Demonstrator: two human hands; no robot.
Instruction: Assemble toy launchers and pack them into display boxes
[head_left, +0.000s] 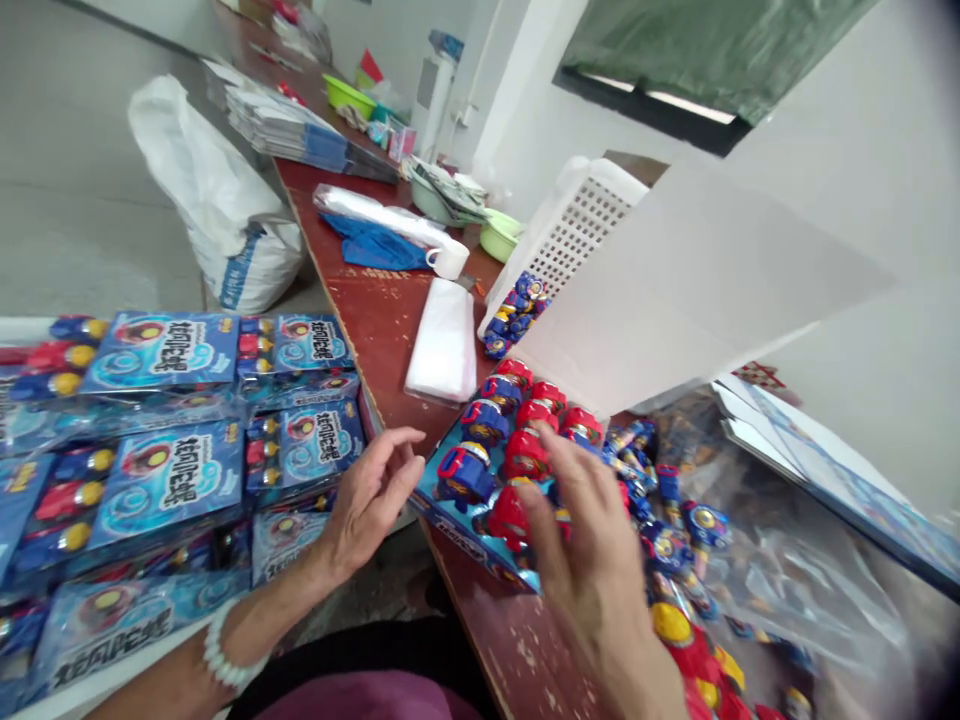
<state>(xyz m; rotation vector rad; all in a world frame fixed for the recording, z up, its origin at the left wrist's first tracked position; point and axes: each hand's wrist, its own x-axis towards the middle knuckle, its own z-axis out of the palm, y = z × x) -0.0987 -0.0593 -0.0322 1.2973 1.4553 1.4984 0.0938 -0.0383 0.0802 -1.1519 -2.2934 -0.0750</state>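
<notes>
An open display box (469, 535) with a raised white lid (675, 270) sits at the table edge. Rows of blue toys (463, 472) and red toys (527, 455), like toy watches, fill it. My left hand (375, 490) is beside the box's near left corner, fingers apart, with nothing in it. Over the right part of the box hovers my right hand (592, 540), its fingers spread and apparently holding nothing. It hides some of the toys beneath; whether a fingertip touches one I cannot tell. Loose blue toys (667, 540) and red toys (694, 650) lie to its right.
Packed, wrapped toy boxes (169, 470) are stacked at left. A white basket (574, 225) with blue toys stands behind the box. Plastic bags (442, 340), a white mug (448, 258) and flat cartons (292, 125) lie along the table (375, 330). A white sack (217, 200) is on the floor.
</notes>
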